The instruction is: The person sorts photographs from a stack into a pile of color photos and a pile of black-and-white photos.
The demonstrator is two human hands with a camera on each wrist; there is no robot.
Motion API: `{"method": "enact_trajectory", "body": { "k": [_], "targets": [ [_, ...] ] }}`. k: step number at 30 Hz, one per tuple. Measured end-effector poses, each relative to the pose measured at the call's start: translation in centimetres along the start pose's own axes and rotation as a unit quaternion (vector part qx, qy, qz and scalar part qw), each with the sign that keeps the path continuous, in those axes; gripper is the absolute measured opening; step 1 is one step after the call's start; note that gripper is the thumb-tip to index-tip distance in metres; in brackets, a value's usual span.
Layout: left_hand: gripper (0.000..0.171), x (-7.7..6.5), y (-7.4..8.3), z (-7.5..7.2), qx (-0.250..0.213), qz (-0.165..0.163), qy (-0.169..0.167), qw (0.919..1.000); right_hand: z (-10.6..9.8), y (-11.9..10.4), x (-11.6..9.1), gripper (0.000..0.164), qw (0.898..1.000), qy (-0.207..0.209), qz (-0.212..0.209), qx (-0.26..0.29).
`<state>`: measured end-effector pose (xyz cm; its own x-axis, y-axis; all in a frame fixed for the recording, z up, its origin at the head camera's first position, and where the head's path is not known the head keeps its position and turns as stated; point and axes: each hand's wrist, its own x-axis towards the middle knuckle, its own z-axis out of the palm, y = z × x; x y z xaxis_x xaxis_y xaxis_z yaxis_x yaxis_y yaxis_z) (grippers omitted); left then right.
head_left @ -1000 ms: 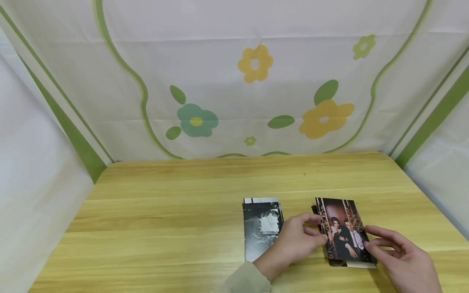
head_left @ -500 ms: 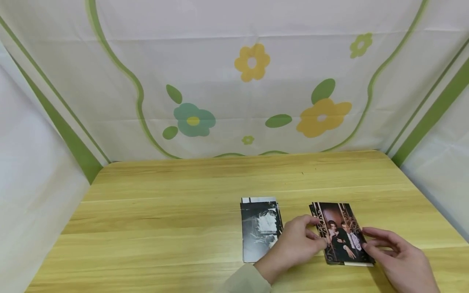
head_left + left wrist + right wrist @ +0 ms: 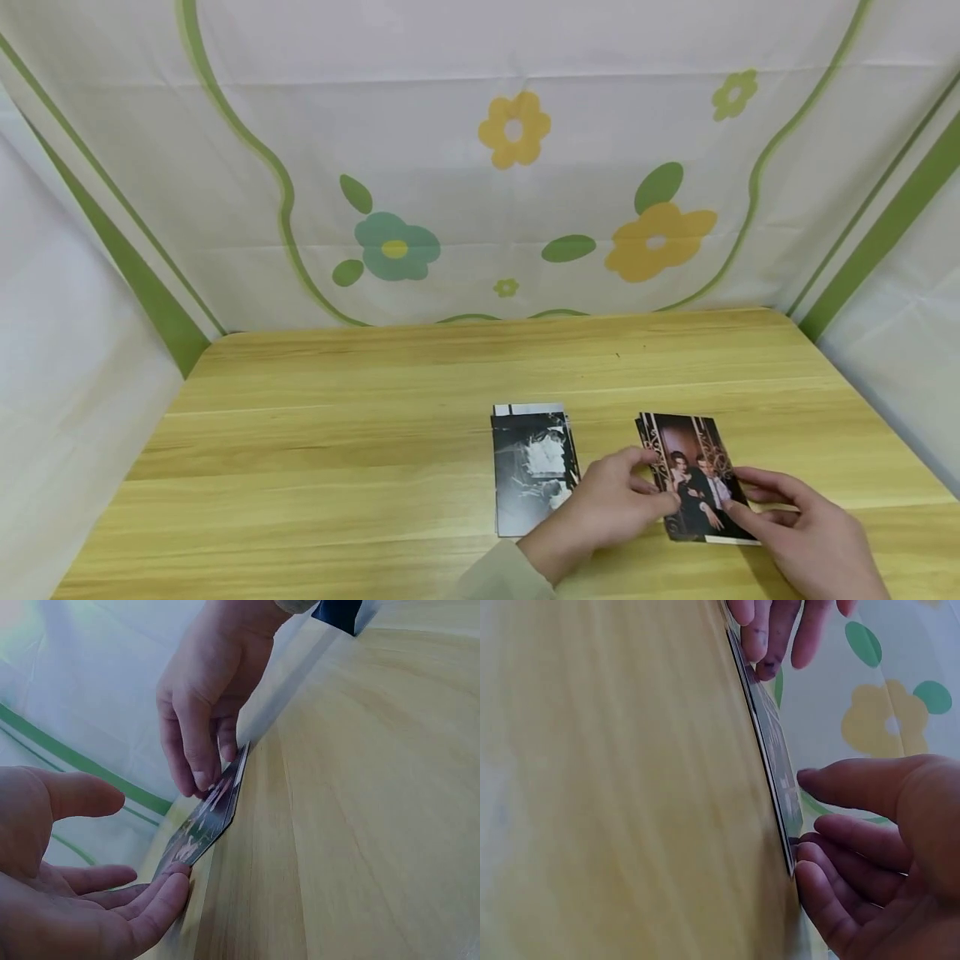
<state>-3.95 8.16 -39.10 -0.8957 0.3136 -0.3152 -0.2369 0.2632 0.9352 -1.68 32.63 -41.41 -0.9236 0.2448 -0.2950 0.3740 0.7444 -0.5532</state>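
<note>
Left hand (image 3: 617, 498): in from the lower middle, wrist angled up and to the right, coming at the left edge of the colour photograph (image 3: 693, 479). Thumb and index finger stand apart; the thumb tip sits over that left edge in the head view. The left wrist view has the thumb held out, clear of the print, and the lower fingers lying close together, tips meeting the edge.

Right hand (image 3: 813, 533): reaching in from the lower right, fingers pointing left, index tip at the right edge, thumb below it with a gap between. Over to the right wrist view: thumb stretched out, the other fingers bent, their tips at the edge. Whether that thumb touches the print, I cannot tell.

Colour photograph: right there between the two hands, flat on top of a small stack, showing two figures behind ornate scrollwork. Darker layers peek out at its upper left, a pale strip along the bottom.

Black-and-white photograph: top of a second stack (image 3: 525, 479), just left of the first and apart from it; the left hand and wrist cover its lower right corner from this angle.

Left sleeve (image 3: 506, 573): pale beige, cuff ending above the wrist.

Table (image 3: 322, 467): yellowish wood grain, under both stacks.

Backdrop (image 3: 450, 150): white cloth with orange and teal flowers, rising behind the table.
</note>
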Motion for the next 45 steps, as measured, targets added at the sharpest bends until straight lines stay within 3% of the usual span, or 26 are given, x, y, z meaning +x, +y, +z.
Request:
{"method": "enact_trajectory", "body": {
  "k": [5, 12, 20, 25, 29, 32, 35, 41, 45],
  "targets": [
    [0.061, 0.0, 0.0, 0.0, -0.002, -0.007, 0.0, 1.0, 0.1, -0.3, 0.3, 0.086, 0.999, 0.003, -0.02, -0.024],
    [0.06, 0.3, 0.0, -0.3, -0.003, -0.012, 0.01, 0.9999, 0.4, -1.0, 0.5, 0.08, 0.998, 0.012, -0.051, -0.02],
    [0.053, 0.4, -0.1, -0.5, -0.007, -0.008, 0.021, 0.9997, 0.5, -1.4, 0.7, 0.08, 0.998, -0.002, -0.055, -0.011],
    [0.044, -0.2, 0.0, -1.6, 0.0, 0.033, 0.034, 0.9989, 0.3, -1.5, 0.3, 0.074, 0.998, 0.015, -0.06, 0.004],
    [0.036, -1.2, 0.0, -3.6, -0.042, 0.078, 0.039, 0.9953, 0.4, -2.8, -0.2, 0.066, 0.995, 0.028, -0.089, 0.023],
    [0.033, -2.1, -0.2, -5.5, -0.072, 0.085, 0.051, 0.9925, 1.0, -4.6, -0.8, 0.062, 0.993, 0.027, -0.103, 0.053],
    [0.03, -3.1, -0.9, -7.9, -0.073, 0.09, 0.075, 0.9904, 2.0, -6.7, -1.5, 0.06, 0.99, 0.021, -0.109, 0.092],
    [0.033, -5.9, -3.0, -13.5, -0.084, 0.068, 0.14, 0.9843, 4.3, -11.0, -2.6, 0.056, 0.979, 0.007, -0.139, 0.146],
    [0.032, -7.7, -4.5, -15.8, -0.105, 0.038, 0.197, 0.974, 5.3, -13.3, -2.7, 0.052, 0.966, 0.001, -0.19, 0.178]
  ]
}}
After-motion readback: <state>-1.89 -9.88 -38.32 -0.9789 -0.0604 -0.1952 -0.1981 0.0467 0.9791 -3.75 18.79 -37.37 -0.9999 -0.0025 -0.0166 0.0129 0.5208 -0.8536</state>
